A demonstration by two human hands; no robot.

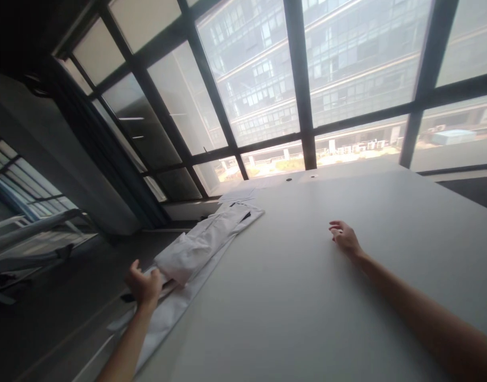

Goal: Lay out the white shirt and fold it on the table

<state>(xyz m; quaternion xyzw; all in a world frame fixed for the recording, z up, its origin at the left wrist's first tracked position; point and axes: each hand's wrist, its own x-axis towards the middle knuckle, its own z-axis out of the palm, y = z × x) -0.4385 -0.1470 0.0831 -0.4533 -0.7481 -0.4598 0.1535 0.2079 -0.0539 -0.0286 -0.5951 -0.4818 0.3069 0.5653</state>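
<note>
A pile of crumpled white cloth [207, 239], perhaps garments, lies along the left edge of the white table [287, 297]. My left hand [144, 284] is at the near end of this pile, its thumb and fingers spread with a gap between them. Whether it touches the cloth I cannot tell. Over the bare tabletop to the right is my right hand [347, 241], fingers loosely curved and apart. A pale patch shows between those fingers, which looks like the table behind them.
Papers [239, 194] lie at the far left corner of the table, beyond the cloth. A dark round grommet [289, 180] sits near the far edge. Large dark-framed windows [307, 106] stand behind the table, with a dark curtain [103, 143] and grey floor [68, 318] to the left.
</note>
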